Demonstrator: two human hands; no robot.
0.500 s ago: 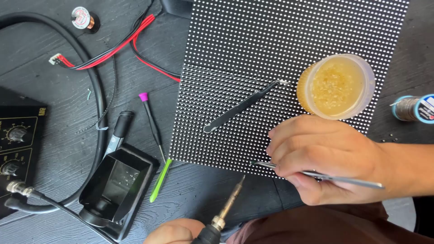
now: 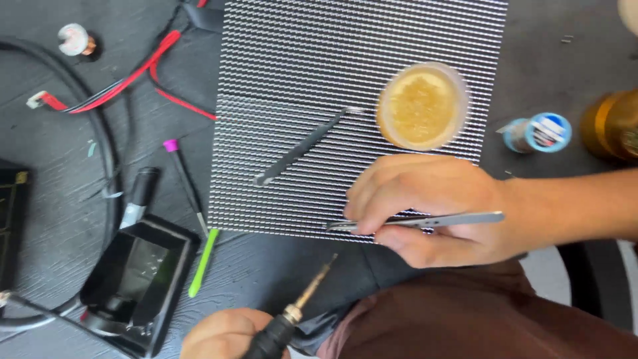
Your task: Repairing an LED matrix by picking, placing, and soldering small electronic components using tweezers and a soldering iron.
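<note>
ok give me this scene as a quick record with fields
left hand: grips a soldering iron, tip off the panel
right hand: pinches silver tweezers at the panel's near edge
panel: dotted LED panel flat on the dark table
on panel: black tweezers, round tub of yellow paste
left of panel: iron stand, red and black wires

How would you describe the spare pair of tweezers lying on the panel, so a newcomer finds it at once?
Start at the large dotted panel on the dark table. Near its middle, left of the round tub of yellow paste, lie the dark tweezers, slanting, tips toward the tub. Unlike the silver tweezers in the right hand, no hand touches them.
</note>
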